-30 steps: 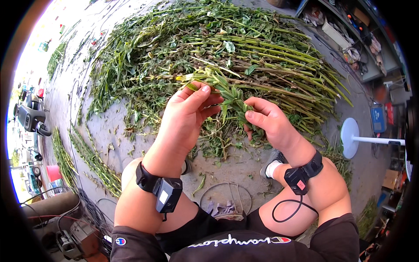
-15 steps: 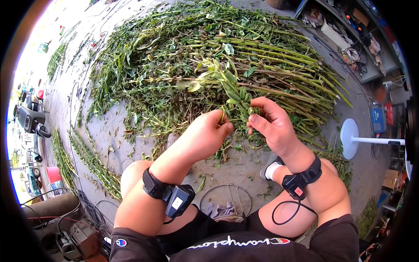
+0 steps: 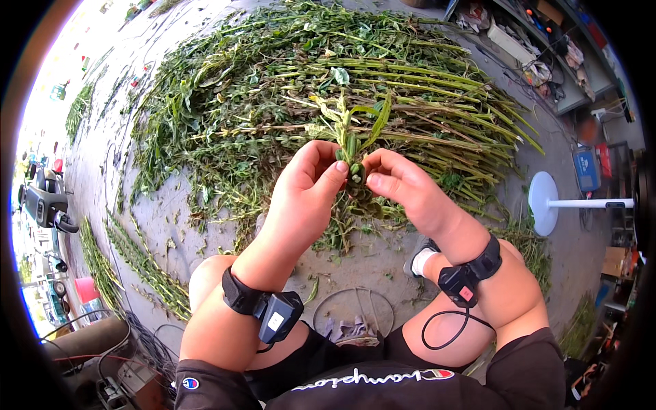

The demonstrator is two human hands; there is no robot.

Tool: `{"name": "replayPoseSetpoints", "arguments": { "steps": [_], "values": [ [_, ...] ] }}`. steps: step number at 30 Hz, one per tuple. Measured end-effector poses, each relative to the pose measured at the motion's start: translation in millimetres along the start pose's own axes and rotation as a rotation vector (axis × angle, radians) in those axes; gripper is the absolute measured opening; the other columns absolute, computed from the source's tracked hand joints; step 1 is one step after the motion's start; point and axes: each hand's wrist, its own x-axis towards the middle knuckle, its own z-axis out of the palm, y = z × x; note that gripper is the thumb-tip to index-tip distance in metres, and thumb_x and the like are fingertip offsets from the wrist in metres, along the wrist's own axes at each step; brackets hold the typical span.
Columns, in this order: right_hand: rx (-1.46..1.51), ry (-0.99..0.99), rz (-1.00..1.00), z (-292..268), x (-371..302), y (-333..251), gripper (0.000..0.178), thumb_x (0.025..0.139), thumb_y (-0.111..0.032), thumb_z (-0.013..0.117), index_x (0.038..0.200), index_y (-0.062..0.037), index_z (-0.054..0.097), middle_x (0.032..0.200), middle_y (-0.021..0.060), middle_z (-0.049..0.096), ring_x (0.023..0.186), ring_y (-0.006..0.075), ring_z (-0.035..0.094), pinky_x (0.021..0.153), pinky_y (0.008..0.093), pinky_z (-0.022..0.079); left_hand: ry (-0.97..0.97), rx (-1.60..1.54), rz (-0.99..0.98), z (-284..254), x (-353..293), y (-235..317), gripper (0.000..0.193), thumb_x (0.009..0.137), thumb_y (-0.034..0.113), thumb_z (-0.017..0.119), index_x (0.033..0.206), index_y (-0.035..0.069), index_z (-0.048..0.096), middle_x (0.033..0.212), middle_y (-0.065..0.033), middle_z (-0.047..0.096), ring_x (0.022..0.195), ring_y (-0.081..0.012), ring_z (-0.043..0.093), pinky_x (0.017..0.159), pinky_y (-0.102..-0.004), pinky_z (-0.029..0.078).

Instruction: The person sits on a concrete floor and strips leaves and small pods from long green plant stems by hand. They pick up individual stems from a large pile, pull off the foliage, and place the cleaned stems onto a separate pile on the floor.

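A green sesame stalk (image 3: 352, 146) stands out between my two hands, with pods clustered near my fingers and pale narrow leaves at its far tip. My left hand (image 3: 301, 188) pinches it from the left, thumb against the pods. From the right, the bent fingers and thumb of my right hand (image 3: 414, 195) close on the same pod cluster. My fingers partly hide the lower stem. Beyond and beneath the stalk lies a broad heap of cut stalks (image 3: 273, 102), leafy ends to the left and bare stems to the right.
A white round-based stand (image 3: 544, 203) lies at the right, near a blue box (image 3: 585, 171) and shelving. Loose stalks (image 3: 147, 263) lie at the left beside cables, a pipe (image 3: 85, 335) and a pink bucket (image 3: 87, 290). A wire hoop (image 3: 354, 290) rests between my legs.
My left hand has moved up and turned, its thumb now on the pods. My right hand has shifted left, closer to it. The stalk has moved left and stands more upright.
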Motion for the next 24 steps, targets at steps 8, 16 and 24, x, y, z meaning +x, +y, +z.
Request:
{"name": "replayPoseSetpoints", "arguments": {
  "steps": [8,16,24],
  "values": [
    [0.044,0.178,-0.221,-0.7,-5.5,-14.7,0.014,0.094,-0.010,0.067,0.105,-0.0025,0.064,0.092,-0.0013,0.064,0.082,0.0050,0.055,0.074,0.0223,0.046,-0.049,0.182,0.069,10.4,0.6,-14.3,0.019,0.096,0.010,0.064,0.111,0.000,0.057,0.090,-0.0017,0.062,0.081,-0.0079,0.056,0.073,-0.0263,0.050],
    [0.130,0.187,-0.181,-3.9,-3.9,-12.1,0.009,0.092,-0.005,0.069,0.099,0.0005,0.067,0.095,0.0040,0.069,0.087,0.0091,0.061,0.080,0.0246,0.051,-0.026,0.019,0.029,18.3,1.7,-24.5,0.031,0.093,0.013,0.070,0.116,-0.002,0.057,0.087,-0.0004,0.062,0.073,-0.0050,0.054,0.063,-0.0213,0.046],
    [-0.550,0.230,-0.317,-4.5,-8.5,-22.5,0.008,0.083,-0.002,0.071,0.090,0.0001,0.067,0.086,0.0102,0.062,0.084,0.0247,0.061,0.077,0.0350,0.049,-0.012,-0.148,0.012,19.8,3.2,-18.0,0.029,0.093,0.008,0.069,0.117,-0.003,0.057,0.098,-0.0027,0.064,0.085,-0.0056,0.058,0.073,-0.0201,0.048]
  ]
}}
